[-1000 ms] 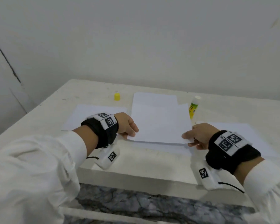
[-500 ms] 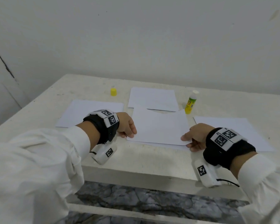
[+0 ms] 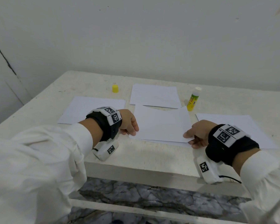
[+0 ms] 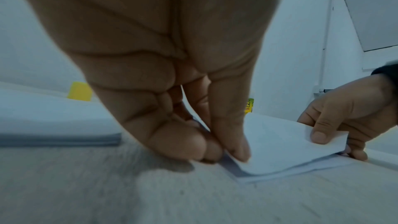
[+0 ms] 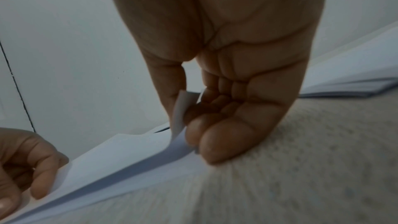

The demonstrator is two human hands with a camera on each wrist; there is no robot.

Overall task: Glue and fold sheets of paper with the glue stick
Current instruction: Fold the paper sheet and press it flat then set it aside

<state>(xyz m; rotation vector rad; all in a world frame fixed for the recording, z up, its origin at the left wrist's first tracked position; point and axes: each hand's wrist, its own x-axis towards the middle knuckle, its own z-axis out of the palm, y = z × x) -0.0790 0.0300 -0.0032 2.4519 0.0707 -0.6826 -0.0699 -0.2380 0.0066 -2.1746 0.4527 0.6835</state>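
So the sheet of paper (image 3: 162,125) sat at the near middle of the worktop (image 3: 152,157), folded over toward the person with its top flap not yet pressed flat. The left hand (image 3: 128,123) pinched the near-left corner between thumb and fingers, and the right hand (image 3: 199,135) pinched the near-right corner the same way, flap curling up a bit by the thumb. The wrist views were blurry, so I couldn't really tell if the two edges lined up.

Paper like this is light, floppy and creases in a blink, so corners are the right place to hold it, I'd say, then run a flat finger along the fold. Tug sideways and it'll skew or wrinkle.

The glue stick (image 3: 192,101) stood uncapped behind the sheet, its yellow cap (image 3: 115,88) well off to the left.
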